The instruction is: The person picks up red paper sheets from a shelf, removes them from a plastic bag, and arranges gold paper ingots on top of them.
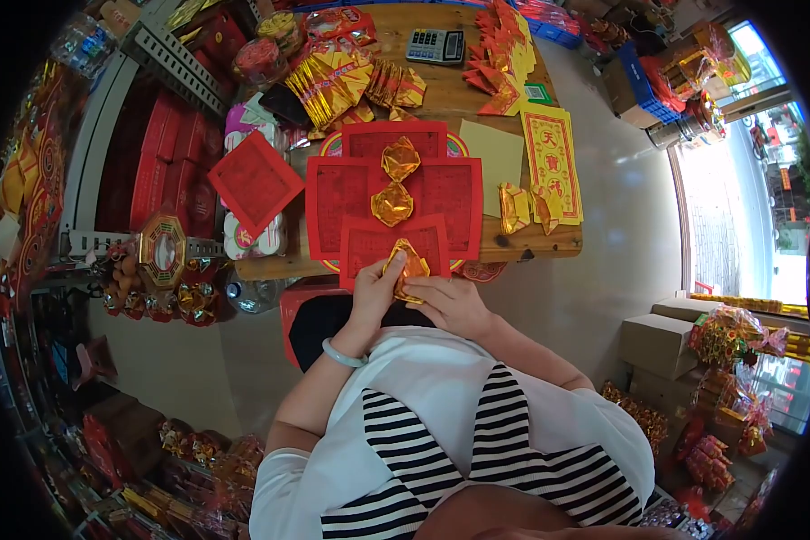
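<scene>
Close to my body, above the table's front edge, I hold a folded gold foil paper [411, 270] between both hands. My left hand [378, 286], with a pale bangle on its wrist, pinches it from the left, thumb on top. On the right side, the fingers of my right hand [450, 301] are closed on its lower edge. Just beyond lie red printed paper sheets [333, 211], spread in overlapping squares. Two gold foil folded pieces [392, 204] rest on them in a line. One more red sheet [256, 184] lies tilted to the left.
On the wooden table [549, 238] are a yellow printed paper stack [553, 162], two folded gold pieces [514, 208], a calculator [435, 46], and bundles of red and gold paper [331, 81]. Shelves [166, 67] stand at left. Cardboard boxes [659, 345] sit at right.
</scene>
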